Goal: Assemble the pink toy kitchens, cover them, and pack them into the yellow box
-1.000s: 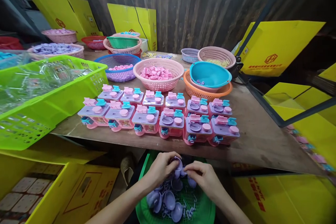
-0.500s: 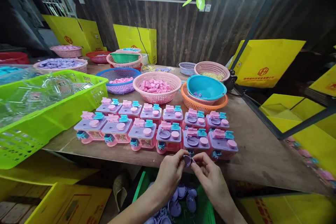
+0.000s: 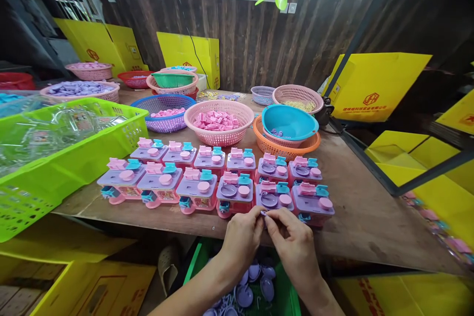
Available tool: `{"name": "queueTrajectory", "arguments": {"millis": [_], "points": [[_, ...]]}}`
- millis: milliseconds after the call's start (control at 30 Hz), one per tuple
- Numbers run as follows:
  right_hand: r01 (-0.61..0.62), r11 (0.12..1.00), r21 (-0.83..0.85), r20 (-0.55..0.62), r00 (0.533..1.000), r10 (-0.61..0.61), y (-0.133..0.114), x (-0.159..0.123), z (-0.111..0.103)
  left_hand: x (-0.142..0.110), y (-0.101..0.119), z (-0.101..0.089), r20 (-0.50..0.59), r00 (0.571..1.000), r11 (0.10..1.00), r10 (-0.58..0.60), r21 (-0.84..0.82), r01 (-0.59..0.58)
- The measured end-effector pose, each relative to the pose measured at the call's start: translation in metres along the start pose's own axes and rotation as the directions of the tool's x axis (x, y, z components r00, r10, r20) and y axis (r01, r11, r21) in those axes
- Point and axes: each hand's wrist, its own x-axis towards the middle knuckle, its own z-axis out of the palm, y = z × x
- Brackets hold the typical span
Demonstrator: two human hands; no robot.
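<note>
My left hand (image 3: 242, 229) and my right hand (image 3: 292, 232) meet at the table's front edge, both closed in a pinch. A bit of a small purple toy pan (image 3: 263, 213) shows between their fingertips; the fingers hide the rest. Just beyond stand two rows of pink and purple toy stoves (image 3: 196, 185) with turquoise parts. Some carry a purple round pan (image 3: 269, 200) on top, while the front right stove (image 3: 313, 202) shows none. Below my hands, a green crate (image 3: 192, 269) holds loose purple pans (image 3: 243, 296).
Baskets of small parts stand behind the stoves, among them a pink basket (image 3: 218, 136) and an orange one (image 3: 287, 148) under a turquoise bowl (image 3: 287, 123). A lime crate (image 3: 74, 153) of clear plastic parts sits left. Yellow cartons (image 3: 377, 86) and a metal frame (image 3: 425, 177) are right.
My hands have drawn closer together at the fingertips. The pan's round bowl, visible earlier between them, is now mostly hidden. The whole view has shifted slightly.
</note>
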Motion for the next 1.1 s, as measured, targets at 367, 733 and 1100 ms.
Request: {"name": "queueTrajectory", "arguments": {"millis": [367, 733, 1100], "points": [[0.131, 0.96, -0.247, -0.048, 0.988, -0.147, -0.004, -0.001, 0.002, 0.0, -0.002, 0.014, 0.017, 0.996, 0.931, 0.087, 0.355, -0.087], [0.148, 0.938, -0.312, -0.184, 0.959, -0.213, 0.029, -0.018, -0.01, 0.027, 0.013, 0.027, 0.046, 0.998, 0.981, 0.038, -0.192, -0.028], [0.309, 0.777, -0.548, 0.022, 0.934, -0.356, 0.115, 0.012, -0.093, 0.043, 0.044, 0.071, 0.069, 0.95, 0.945, 0.304, 0.108, -0.31]]}}
